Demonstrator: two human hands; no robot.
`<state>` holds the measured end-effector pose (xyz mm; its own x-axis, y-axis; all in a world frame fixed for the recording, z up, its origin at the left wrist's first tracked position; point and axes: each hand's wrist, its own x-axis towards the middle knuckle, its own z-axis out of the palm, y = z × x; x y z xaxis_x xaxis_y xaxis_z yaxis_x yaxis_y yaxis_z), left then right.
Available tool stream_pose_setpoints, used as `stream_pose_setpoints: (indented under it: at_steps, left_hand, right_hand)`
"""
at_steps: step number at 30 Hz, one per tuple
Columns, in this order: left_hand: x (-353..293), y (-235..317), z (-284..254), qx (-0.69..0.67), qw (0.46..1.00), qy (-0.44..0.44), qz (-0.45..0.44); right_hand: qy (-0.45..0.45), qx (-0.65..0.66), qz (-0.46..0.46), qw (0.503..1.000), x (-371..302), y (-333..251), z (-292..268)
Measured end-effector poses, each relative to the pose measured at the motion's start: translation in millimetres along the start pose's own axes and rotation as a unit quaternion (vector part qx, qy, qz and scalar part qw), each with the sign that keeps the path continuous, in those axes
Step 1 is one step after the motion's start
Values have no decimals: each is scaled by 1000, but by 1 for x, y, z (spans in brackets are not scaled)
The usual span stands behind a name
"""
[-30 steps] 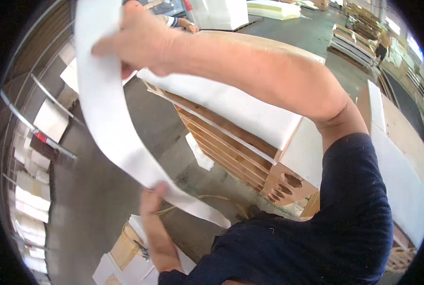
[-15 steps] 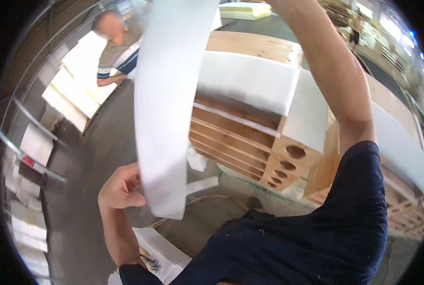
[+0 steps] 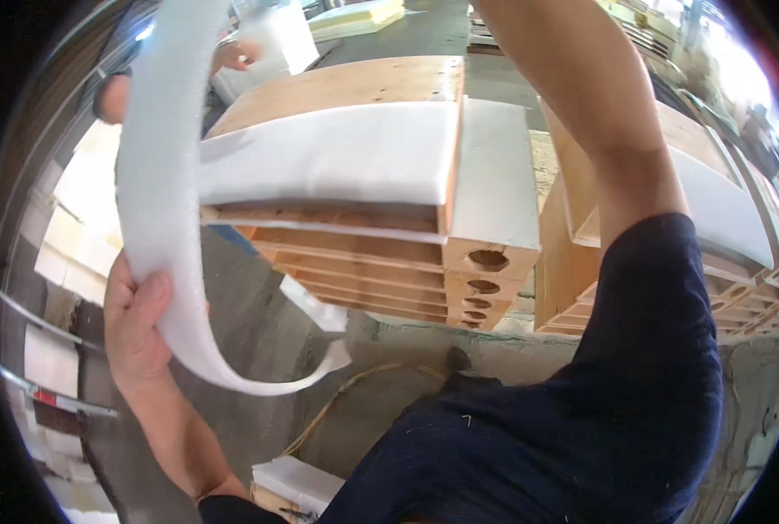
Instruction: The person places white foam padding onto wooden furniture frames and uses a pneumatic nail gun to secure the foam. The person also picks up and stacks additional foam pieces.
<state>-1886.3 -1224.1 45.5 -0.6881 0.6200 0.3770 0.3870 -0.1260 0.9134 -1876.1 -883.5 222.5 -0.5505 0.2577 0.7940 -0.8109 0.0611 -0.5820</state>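
Note:
A long strip of white foam sheet (image 3: 167,166) hangs down from the top edge of the picture on the left side, its lower end curling toward the middle. My left hand (image 3: 140,323) is closed on its edge, thumb on the near face. My right arm reaches up past the top edge, so the hand is out of sight. Beyond the strip stands a stack of wooden frames (image 3: 346,253) with round holes in the end pieces. White foam padding (image 3: 328,155) covers part of its upper face.
A co-worker's hand (image 3: 236,54) shows behind the strip, near a white block. More padded wooden frames (image 3: 712,201) stand at the right. A white foam piece (image 3: 313,304) lies on the floor by the stack, with a yellowish hose (image 3: 354,380) nearby. Pale sheets (image 3: 84,236) lie left.
The strip has swung left, and its lower end now curls to the right. My left hand moved left and closed on the strip's edge. The view has shifted, showing more of the stack.

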Motion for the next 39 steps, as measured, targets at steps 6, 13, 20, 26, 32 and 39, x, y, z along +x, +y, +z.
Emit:
stream_pose_setpoints:
  at_steps: [6, 13, 20, 26, 32, 39]
  left_hand:
    - [101, -11, 69, 31, 992, -84, -87]
    - [201, -67, 146, -119, 946, -204, -221]
    - [262, -102, 190, -144, 902, -265, -310]
    - [273, -125, 211, -136, 890, -262, -348]
    - [270, -132, 220, -121, 885, -269, -361]
    - [274, -135, 234, -79, 892, -285, -342]
  right_hand:
    - [-22, -65, 168, 983, 23, 92, -185]
    - [66, -222, 317, 920, -5, 224, -353]
    - [119, -344, 395, 844, -28, 282, -432]
    - [78, -352, 411, 837, -38, 316, -457]
    - [102, -276, 415, 861, -44, 336, -460]
    - [-17, -359, 362, 860, -43, 349, -509]
